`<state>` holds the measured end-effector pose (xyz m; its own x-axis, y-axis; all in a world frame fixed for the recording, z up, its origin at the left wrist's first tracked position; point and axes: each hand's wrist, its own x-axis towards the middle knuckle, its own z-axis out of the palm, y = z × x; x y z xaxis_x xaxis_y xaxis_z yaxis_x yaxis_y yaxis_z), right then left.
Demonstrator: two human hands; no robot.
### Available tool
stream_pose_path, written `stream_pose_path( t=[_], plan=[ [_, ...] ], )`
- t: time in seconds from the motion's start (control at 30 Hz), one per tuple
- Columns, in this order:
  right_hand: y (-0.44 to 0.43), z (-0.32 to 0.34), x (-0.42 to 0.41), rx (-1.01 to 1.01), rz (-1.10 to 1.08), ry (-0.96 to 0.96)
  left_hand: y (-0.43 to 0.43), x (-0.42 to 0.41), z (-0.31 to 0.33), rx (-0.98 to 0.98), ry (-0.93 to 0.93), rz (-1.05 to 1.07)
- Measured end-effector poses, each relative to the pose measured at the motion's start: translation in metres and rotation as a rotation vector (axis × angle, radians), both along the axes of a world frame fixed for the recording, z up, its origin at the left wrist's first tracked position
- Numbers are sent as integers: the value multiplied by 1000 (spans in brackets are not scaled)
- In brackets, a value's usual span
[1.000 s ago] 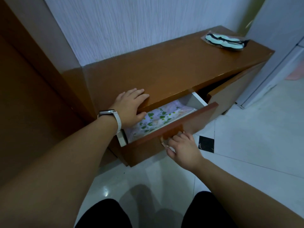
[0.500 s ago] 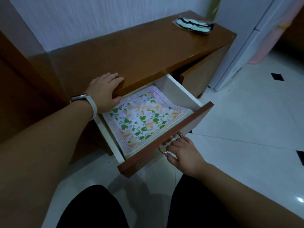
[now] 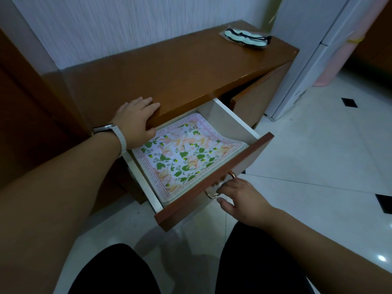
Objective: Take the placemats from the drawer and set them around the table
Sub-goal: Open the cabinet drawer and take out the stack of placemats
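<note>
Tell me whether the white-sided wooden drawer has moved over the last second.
Yes. The white-sided wooden drawer has slid farther out from under the brown cabinet top, toward the person, exposing most of the floral placemat. The right hand is at its brass handle.

Placemats (image 3: 182, 158) lie in the open drawer (image 3: 214, 183) below the cabinet top (image 3: 180, 75).

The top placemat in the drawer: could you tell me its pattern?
Green leaves and peach flowers on white, pink border: placemat, head view.

**One camera, on my head**

It looks forward and steeply down from close above the open drawer (image 3: 214, 172), facing the wall. My forearms run in from the lower edge, my knees sit directly below.
</note>
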<state>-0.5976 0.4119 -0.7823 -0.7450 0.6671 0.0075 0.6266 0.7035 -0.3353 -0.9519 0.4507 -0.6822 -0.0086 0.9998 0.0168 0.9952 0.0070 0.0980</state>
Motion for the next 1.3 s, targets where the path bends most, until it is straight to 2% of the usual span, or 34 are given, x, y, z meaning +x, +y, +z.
stream_pose_path(
  t=[0.17, 0.27, 0.33, 0.53, 0.67, 0.77, 0.9, 1.07, 1.2, 1.3],
  plan=[
    [10, 40, 14, 116, -172, 234, 2, -1, -3, 38, -4, -6],
    [48, 85, 19, 203, -265, 247, 2, -1, -2, 56, -21, -3],
    [83, 110, 19, 237, -225, 80, 2, 0, -1, 73, -28, 2],
    [170, 145, -8, 304, 149, -603, 3, 0, -2, 89, -32, -1],
    [197, 141, -36, 393, 386, -863, 6, 0, -2, 124, -38, 11],
    [205, 133, -51, 420, 545, -962, 6, 1, -2, 149, -36, 10],
    [208, 125, -54, 391, 709, -976, 7, 1, -3, 154, -22, 3],
    [209, 115, -61, 405, 858, -963, 7, 1, -2, 138, -33, 16],
    [205, 102, -65, 457, 980, -1081, 8, 0, -3, 125, -27, 11],
    [203, 91, -65, 478, 1032, -1092, 9, -1, -5, 120, -22, 2]
  ],
)
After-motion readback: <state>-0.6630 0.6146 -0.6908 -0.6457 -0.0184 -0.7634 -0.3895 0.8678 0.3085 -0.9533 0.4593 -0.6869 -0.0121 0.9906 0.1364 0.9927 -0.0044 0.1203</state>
